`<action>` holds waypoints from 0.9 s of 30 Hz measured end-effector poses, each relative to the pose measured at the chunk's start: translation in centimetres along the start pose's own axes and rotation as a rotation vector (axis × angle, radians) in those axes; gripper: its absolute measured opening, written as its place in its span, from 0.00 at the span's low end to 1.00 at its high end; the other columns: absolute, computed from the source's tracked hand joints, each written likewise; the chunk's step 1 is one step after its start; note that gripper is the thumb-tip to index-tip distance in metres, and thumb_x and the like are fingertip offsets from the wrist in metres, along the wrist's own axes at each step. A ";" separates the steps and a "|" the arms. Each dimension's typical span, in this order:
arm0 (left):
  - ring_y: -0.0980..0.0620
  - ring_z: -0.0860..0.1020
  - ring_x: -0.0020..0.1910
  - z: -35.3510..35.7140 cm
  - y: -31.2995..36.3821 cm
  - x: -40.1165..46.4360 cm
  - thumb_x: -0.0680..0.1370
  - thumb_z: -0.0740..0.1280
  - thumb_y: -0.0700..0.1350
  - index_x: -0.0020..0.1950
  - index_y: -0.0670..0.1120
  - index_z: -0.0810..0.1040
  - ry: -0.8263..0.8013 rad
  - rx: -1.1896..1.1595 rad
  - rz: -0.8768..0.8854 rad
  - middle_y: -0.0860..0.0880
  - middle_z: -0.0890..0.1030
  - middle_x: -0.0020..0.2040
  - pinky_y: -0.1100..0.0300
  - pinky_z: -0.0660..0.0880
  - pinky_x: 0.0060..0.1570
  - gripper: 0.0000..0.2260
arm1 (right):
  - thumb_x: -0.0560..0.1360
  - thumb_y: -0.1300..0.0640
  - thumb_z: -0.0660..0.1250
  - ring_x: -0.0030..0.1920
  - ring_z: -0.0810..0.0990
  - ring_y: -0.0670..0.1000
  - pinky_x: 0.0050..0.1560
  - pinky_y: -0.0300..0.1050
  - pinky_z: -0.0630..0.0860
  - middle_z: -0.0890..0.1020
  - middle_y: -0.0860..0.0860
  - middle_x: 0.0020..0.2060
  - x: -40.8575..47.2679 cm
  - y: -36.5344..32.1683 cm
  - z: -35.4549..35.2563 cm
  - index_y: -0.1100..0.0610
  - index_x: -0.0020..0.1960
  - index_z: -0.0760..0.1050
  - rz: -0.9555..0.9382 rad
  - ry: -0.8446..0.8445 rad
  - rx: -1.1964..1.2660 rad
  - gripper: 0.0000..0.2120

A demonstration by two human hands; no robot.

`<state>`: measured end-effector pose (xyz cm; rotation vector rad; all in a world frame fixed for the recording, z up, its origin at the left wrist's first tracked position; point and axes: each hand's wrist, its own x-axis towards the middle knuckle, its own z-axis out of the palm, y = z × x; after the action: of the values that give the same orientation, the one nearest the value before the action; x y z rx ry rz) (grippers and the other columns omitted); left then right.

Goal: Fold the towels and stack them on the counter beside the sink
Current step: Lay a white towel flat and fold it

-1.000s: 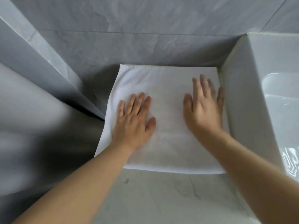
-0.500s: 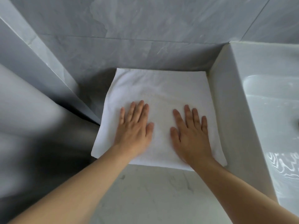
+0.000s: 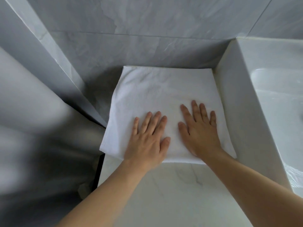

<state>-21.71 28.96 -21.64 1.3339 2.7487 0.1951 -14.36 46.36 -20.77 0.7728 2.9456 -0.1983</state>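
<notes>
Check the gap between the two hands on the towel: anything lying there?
Nothing but bare towel lies between the left hand and right hand, as the head view shows.

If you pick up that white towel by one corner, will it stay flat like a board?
Probably not. The towel is soft cloth with small wrinkles, so it would likely droop and unfold. Its left edge already sags over the counter edge. Pushed by the flat left hand and right hand, it may bunch up.
</notes>
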 end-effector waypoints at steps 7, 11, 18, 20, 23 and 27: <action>0.50 0.39 0.80 -0.8 -4.5 -1.6 0.79 0.36 0.63 0.82 0.53 0.42 -0.039 0.084 -0.144 0.51 0.41 0.82 0.46 0.38 0.77 0.32 | 0.75 0.36 0.33 0.79 0.38 0.55 0.75 0.62 0.38 0.41 0.50 0.79 -0.9 1.1 -0.4 0.43 0.79 0.39 -0.038 -0.052 -0.047 0.34; 0.50 0.37 0.80 -1.2 -5.4 -2.4 0.79 0.36 0.63 0.82 0.52 0.41 -0.050 0.075 -0.185 0.51 0.40 0.82 0.45 0.38 0.77 0.32 | 0.74 0.34 0.35 0.79 0.44 0.57 0.76 0.61 0.42 0.46 0.52 0.80 -2.1 2.6 -0.2 0.42 0.80 0.43 0.024 -0.021 -0.078 0.35; 0.50 0.36 0.80 -1.1 -5.4 -2.4 0.78 0.37 0.64 0.81 0.53 0.39 -0.064 0.074 -0.177 0.52 0.38 0.81 0.39 0.39 0.77 0.33 | 0.75 0.34 0.39 0.78 0.50 0.59 0.76 0.56 0.44 0.52 0.54 0.79 -2.8 3.2 -0.1 0.46 0.80 0.51 0.060 0.008 -0.038 0.36; 0.49 0.38 0.80 -1.1 -5.3 -2.5 0.78 0.39 0.64 0.82 0.52 0.43 -0.041 0.063 -0.178 0.51 0.41 0.82 0.39 0.41 0.77 0.34 | 0.75 0.34 0.39 0.78 0.50 0.59 0.76 0.56 0.45 0.52 0.54 0.79 -2.8 3.2 -0.1 0.46 0.80 0.51 0.059 0.014 -0.045 0.36; 0.50 0.38 0.80 -1.2 -5.2 -2.5 0.78 0.39 0.64 0.82 0.51 0.43 -0.048 0.059 -0.186 0.51 0.41 0.82 0.39 0.41 0.77 0.34 | 0.75 0.35 0.39 0.78 0.50 0.59 0.76 0.57 0.45 0.52 0.54 0.79 -2.9 3.3 0.1 0.46 0.80 0.51 0.054 0.016 -0.045 0.36; 0.49 0.37 0.80 -1.2 -5.1 -2.4 0.77 0.37 0.64 0.82 0.52 0.41 -0.056 0.062 -0.191 0.51 0.40 0.82 0.39 0.40 0.77 0.34 | 0.77 0.38 0.41 0.78 0.51 0.58 0.77 0.55 0.42 0.53 0.55 0.79 -3.2 3.1 -0.2 0.49 0.80 0.52 0.026 0.033 -0.051 0.34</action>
<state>-24.36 23.88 -21.14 1.0623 2.8336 0.0598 -10.13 47.52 -20.48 0.8150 2.9564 -0.1092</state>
